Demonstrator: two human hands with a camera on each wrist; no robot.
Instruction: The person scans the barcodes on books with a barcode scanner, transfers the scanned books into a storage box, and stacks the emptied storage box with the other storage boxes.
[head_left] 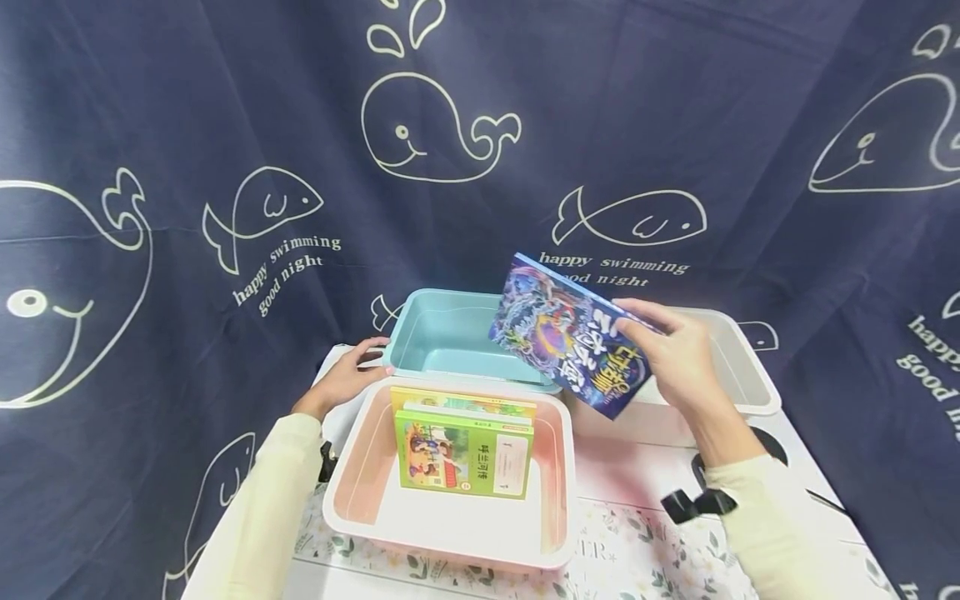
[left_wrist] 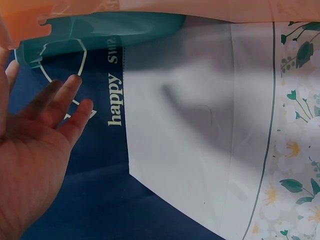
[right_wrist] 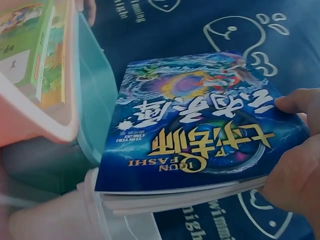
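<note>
My right hand point(head_left: 678, 350) grips a blue illustrated book point(head_left: 566, 333) by its edge, thumb on the cover. The book hangs tilted above the right part of the teal bin point(head_left: 442, 325) and beside the white bin point(head_left: 731, 358). In the right wrist view, the book point(right_wrist: 200, 130) shows its cover with gold lettering, and pages along the lower edge. My left hand point(head_left: 348, 379) is at the left end of the teal bin, fingertips at its rim. From the left wrist view, that hand point(left_wrist: 40, 155) has loosely extended fingers.
A pink bin point(head_left: 450, 542) stands in front of the teal one, with a green book point(head_left: 465, 454) and a yellow book point(head_left: 465, 400) upright inside. Under the bins lies a floral cloth point(head_left: 637, 542). A dark blue whale-patterned curtain point(head_left: 480, 225) hangs close behind them.
</note>
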